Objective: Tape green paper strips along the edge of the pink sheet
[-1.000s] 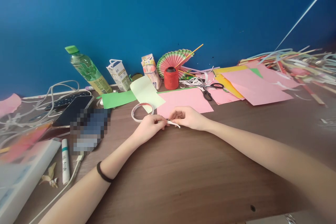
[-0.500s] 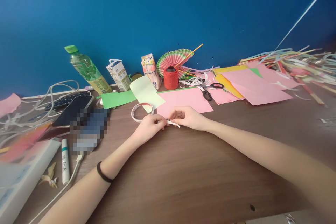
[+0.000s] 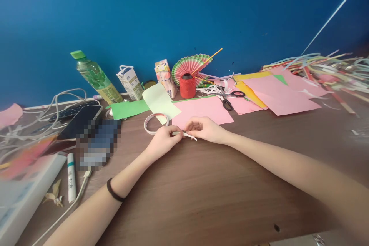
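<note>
My left hand [image 3: 163, 140] and my right hand [image 3: 204, 128] meet at the middle of the brown table [image 3: 207, 192], both pinching a thin white strip [image 3: 188, 135] that looks like tape or paper. Its free end sticks out below my right fingers. A white roll of tape [image 3: 155, 122] lies just behind my left hand. A pink paper sheet [image 3: 203, 109] lies flat right behind both hands. A black band circles my left wrist.
Along the blue wall stand a green bottle [image 3: 95, 77], a small carton [image 3: 130, 82], a red thread spool [image 3: 187, 86] and a paper fan [image 3: 188, 65]. Scissors [image 3: 229, 99] and coloured sheets lie right. Phones, cables and a marker [image 3: 70, 177] lie left.
Almost nothing differs; both hands stay pinched on the strip, with only slight finger movement.
</note>
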The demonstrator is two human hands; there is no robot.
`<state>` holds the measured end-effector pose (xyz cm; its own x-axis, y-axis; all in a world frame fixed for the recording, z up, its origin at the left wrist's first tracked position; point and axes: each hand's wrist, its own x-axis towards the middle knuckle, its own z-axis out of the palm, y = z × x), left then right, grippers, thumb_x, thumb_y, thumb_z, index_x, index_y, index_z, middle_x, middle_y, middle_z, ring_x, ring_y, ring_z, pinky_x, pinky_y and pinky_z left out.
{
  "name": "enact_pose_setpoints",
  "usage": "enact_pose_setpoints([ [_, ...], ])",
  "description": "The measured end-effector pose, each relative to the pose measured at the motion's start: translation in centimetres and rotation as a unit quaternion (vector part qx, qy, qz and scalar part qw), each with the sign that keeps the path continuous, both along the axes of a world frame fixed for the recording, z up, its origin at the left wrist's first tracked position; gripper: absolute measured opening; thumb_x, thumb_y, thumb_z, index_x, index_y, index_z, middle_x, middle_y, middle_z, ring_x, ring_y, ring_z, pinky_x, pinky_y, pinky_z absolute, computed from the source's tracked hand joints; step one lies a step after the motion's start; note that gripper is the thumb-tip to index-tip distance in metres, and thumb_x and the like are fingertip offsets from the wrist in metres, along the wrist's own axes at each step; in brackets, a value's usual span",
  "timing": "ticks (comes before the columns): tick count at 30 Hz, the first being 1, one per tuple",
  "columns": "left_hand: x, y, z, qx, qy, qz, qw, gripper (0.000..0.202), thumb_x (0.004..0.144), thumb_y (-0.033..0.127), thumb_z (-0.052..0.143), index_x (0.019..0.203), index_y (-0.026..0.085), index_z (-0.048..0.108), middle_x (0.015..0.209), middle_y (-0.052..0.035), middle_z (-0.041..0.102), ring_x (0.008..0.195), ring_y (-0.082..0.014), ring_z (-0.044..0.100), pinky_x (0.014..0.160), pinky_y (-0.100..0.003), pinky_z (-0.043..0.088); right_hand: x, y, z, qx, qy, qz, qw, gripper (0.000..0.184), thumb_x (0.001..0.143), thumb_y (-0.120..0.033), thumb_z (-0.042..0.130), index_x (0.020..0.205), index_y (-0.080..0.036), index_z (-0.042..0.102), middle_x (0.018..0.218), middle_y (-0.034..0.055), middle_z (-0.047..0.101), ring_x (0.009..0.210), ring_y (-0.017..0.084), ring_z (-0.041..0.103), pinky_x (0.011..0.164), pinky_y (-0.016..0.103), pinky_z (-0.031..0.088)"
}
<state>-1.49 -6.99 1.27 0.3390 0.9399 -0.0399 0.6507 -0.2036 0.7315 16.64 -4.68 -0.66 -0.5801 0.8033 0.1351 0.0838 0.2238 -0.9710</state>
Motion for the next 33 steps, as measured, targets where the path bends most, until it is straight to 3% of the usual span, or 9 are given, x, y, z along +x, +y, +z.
enact_pose_setpoints([
  [17,0.28,-0.02,0.24,0.002,-0.017,0.014,1.0,0.015,0.069,0.023,0.047,0.067,0.016,0.06,0.067,0.0018,0.059,0.064,-0.0126,0.05,0.063,-0.021,0.038,-0.24,-0.04,-0.2,0.01,-0.006,-0.009,1.0,0.01,0.073,-0.021,0.059,0.08,-0.015,0.058,0.074,0.0018,0.062,0.064,0.011,0.057,0.065,0.028,0.048],
  [33,-0.04,0.19,-0.01,0.01,-0.009,0.013,1.0,0.015,0.069,0.025,0.048,0.068,0.016,0.059,0.068,0.0015,0.06,0.064,-0.013,0.05,0.061,-0.022,0.039,0.13,0.19,0.73,-0.028,-0.026,0.005,0.999,0.013,0.068,-0.014,0.059,0.081,-0.014,0.057,0.078,0.0028,0.062,0.07,0.012,0.059,0.072,0.03,0.048],
])
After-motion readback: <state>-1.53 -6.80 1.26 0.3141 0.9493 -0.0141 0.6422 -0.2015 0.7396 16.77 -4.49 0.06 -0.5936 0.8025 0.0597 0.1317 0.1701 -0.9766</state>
